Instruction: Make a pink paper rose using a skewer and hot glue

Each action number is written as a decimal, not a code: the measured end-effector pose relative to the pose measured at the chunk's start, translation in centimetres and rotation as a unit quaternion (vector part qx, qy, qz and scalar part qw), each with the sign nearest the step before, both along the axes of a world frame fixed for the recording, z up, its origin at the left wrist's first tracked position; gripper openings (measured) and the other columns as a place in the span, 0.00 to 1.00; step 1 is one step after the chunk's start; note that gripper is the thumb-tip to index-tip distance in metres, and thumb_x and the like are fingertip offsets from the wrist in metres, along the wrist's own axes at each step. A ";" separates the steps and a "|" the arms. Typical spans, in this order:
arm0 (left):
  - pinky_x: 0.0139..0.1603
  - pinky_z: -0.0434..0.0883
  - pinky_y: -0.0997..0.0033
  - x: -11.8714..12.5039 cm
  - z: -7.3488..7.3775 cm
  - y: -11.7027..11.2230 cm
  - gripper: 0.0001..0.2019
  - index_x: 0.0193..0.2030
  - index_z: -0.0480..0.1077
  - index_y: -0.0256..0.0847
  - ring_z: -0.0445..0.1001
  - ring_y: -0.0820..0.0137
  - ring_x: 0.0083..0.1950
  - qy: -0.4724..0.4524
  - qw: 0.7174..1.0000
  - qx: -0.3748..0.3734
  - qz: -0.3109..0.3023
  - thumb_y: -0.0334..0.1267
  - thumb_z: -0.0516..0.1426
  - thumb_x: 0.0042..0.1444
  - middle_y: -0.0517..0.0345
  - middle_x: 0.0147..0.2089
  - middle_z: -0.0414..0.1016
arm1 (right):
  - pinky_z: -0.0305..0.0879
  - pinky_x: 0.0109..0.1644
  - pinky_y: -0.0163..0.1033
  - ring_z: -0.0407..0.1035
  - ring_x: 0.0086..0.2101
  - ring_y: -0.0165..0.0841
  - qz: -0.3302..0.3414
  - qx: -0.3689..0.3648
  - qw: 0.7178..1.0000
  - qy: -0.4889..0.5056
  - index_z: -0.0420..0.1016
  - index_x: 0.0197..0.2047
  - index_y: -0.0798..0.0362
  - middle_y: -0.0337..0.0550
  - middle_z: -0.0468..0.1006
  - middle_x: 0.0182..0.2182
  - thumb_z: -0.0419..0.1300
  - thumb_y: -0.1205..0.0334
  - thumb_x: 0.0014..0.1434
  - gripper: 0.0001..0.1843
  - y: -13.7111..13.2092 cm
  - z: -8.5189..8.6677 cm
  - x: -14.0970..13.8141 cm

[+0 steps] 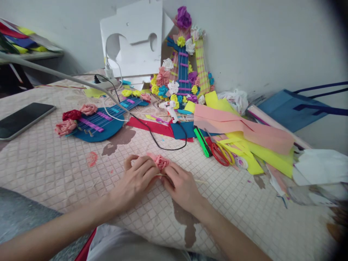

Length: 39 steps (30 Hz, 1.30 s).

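Note:
Both of my hands meet low over the near middle of the table around a pink crepe-paper flower [162, 163]. My left hand [141, 173] is closed on the flower's left side, with loose pink paper showing above its fingers. From the right, my right hand [182, 183] pinches the flower's base, thumb and fingers pressed together. A thin pale stick [200, 181] pokes out beyond the right hand; most of it is hidden by the fingers. Beyond the hands lies a blue paper guitar [108, 121] with red and pink flowers on it.
A white glue gun [170, 108] trails a black cord [165, 148]. To the right lie a green cutter [201, 140], red-handled scissors [220, 155], a tape roll [241, 162] and pink crepe paper [241, 127]. A phone [25, 119] rests at left. Decorated paper guitars [183, 70] lean at the wall.

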<state>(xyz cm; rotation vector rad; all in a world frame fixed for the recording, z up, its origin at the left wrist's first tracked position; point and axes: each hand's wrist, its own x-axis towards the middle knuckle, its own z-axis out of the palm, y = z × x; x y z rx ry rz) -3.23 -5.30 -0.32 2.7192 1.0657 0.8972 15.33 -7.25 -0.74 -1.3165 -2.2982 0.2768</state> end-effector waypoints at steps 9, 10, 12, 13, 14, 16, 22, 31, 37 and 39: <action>0.54 0.52 0.55 -0.5 -0.2 0.0 0.07 0.39 0.70 0.45 0.68 0.64 0.48 -0.030 0.999 -0.023 -0.009 0.35 0.51 0.66 0.60 0.39 0.75 | 0.63 0.34 0.37 0.68 0.35 0.33 0.013 0.002 1.000 -0.011 0.67 0.37 0.52 0.42 0.72 0.35 0.51 0.66 0.64 0.05 -0.2 -0.2 0.3; 0.54 0.52 0.55 -0.5 -0.2 -0.1 0.07 0.39 0.70 0.45 0.68 0.64 0.48 -0.030 0.999 -0.026 -0.009 0.36 0.51 0.65 0.60 0.40 0.75 | 0.63 0.34 0.37 0.68 0.35 0.33 0.011 0.001 1.000 -0.011 0.67 0.37 0.52 0.42 0.72 0.35 0.51 0.65 0.64 0.05 -0.2 -0.2 0.3; 0.55 0.51 0.55 -0.5 -0.2 -0.1 0.07 0.40 0.70 0.45 0.68 0.64 0.49 -0.029 0.999 -0.033 -0.009 0.35 0.51 0.65 0.60 0.40 0.76 | 0.63 0.34 0.37 0.68 0.35 0.34 0.009 0.001 1.000 -0.013 0.67 0.38 0.52 0.43 0.72 0.36 0.53 0.63 0.64 0.04 -0.2 -0.1 0.2; 0.55 0.51 0.55 -0.5 -0.2 -0.2 0.07 0.40 0.70 0.45 0.68 0.64 0.49 -0.028 0.999 -0.036 -0.010 0.35 0.51 0.65 0.59 0.40 0.76 | 0.63 0.34 0.37 0.69 0.36 0.34 0.010 0.004 1.000 -0.014 0.67 0.38 0.52 0.43 0.72 0.36 0.53 0.62 0.65 0.05 -0.2 -0.1 0.2; 0.55 0.51 0.55 -0.6 -0.2 -0.2 0.07 0.40 0.70 0.45 0.68 0.64 0.49 -0.026 0.999 -0.038 -0.011 0.35 0.51 0.66 0.59 0.41 0.76 | 0.63 0.34 0.37 0.69 0.36 0.34 0.011 0.006 1.000 -0.017 0.67 0.39 0.52 0.43 0.72 0.36 0.52 0.62 0.65 0.05 -0.2 0.0 0.2; 0.55 0.51 0.55 -0.6 -0.2 -0.3 0.07 0.40 0.70 0.44 0.68 0.64 0.49 -0.026 0.999 -0.040 -0.013 0.34 0.51 0.65 0.59 0.41 0.76 | 0.63 0.34 0.37 0.68 0.35 0.33 0.016 0.012 1.000 -0.023 0.68 0.38 0.52 0.43 0.72 0.36 0.50 0.62 0.66 0.07 -0.2 0.0 0.2; 0.54 0.52 0.56 -0.7 -0.7 -0.3 0.04 0.43 0.68 0.42 0.67 0.64 0.48 -0.045 0.998 -0.053 -0.007 0.34 0.52 0.64 0.57 0.43 0.74 | 0.63 0.35 0.36 0.68 0.35 0.32 0.030 0.010 0.999 -0.013 0.69 0.39 0.52 0.43 0.73 0.37 0.49 0.64 0.66 0.08 -0.2 0.1 0.3; 0.56 0.49 0.57 -0.8 -0.5 -0.1 0.10 0.41 0.70 0.44 0.66 0.66 0.52 -0.035 0.997 -0.020 -0.068 0.34 0.47 0.68 0.60 0.43 0.74 | 0.62 0.33 0.35 0.69 0.34 0.33 0.023 0.003 1.000 0.001 0.67 0.37 0.52 0.42 0.73 0.35 0.51 0.67 0.63 0.05 0.0 0.1 0.0; 0.57 0.49 0.57 -0.9 -0.4 -0.2 0.12 0.43 0.71 0.44 0.68 0.66 0.50 -0.022 0.999 -0.002 -0.047 0.35 0.46 0.69 0.59 0.43 0.75 | 0.65 0.35 0.36 0.71 0.35 0.34 0.019 -0.008 0.999 0.026 0.66 0.40 0.53 0.43 0.75 0.35 0.52 0.67 0.64 0.03 -0.1 -0.3 0.0; 0.57 0.48 0.57 -0.9 -0.3 -0.2 0.12 0.42 0.71 0.44 0.69 0.66 0.50 -0.024 0.999 0.000 -0.040 0.36 0.46 0.69 0.60 0.42 0.75 | 0.66 0.37 0.37 0.72 0.36 0.34 0.021 -0.010 0.999 0.044 0.65 0.44 0.53 0.43 0.76 0.36 0.52 0.67 0.64 0.05 -0.1 -0.5 0.1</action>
